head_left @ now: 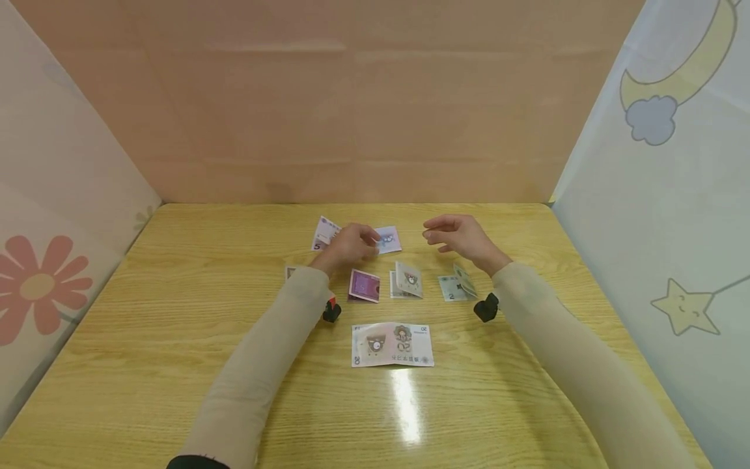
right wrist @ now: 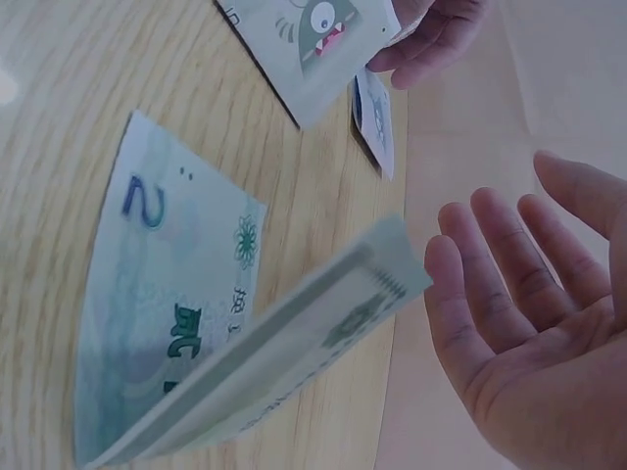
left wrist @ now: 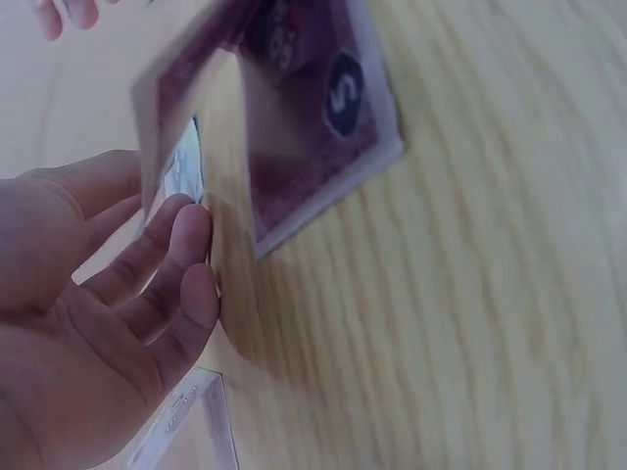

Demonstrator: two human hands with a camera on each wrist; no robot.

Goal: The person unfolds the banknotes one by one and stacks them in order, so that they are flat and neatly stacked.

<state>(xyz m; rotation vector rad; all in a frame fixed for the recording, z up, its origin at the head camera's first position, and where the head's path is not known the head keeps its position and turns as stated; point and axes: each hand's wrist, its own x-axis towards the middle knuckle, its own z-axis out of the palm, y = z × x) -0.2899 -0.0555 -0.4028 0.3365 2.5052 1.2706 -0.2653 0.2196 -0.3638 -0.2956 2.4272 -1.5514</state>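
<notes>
At the back of the table, my left hand (head_left: 353, 244) pinches the left end of a folded pale blue-violet banknote (head_left: 388, 240) between thumb and curled fingers. To the right, my right hand (head_left: 459, 236) hovers over the tabletop, holding nothing, its fingers loosely bent. Nearest to it is a green 2 banknote (right wrist: 162, 255), folded with one half standing up. A folded purple banknote (head_left: 364, 286) lies in front of my left hand and partly covers the fingers in the left wrist view. A banknote marked 5 (head_left: 324, 233) sits behind my left wrist.
Between the purple and green notes stands a folded pale banknote (head_left: 409, 279) with a cartoon creature. Closer in, a 20 banknote (head_left: 392, 345) lies spread out. Another banknote (head_left: 290, 271) peeks out beside my left sleeve. A brown back wall (head_left: 351, 117) and printed side walls enclose the wooden table (head_left: 176, 312).
</notes>
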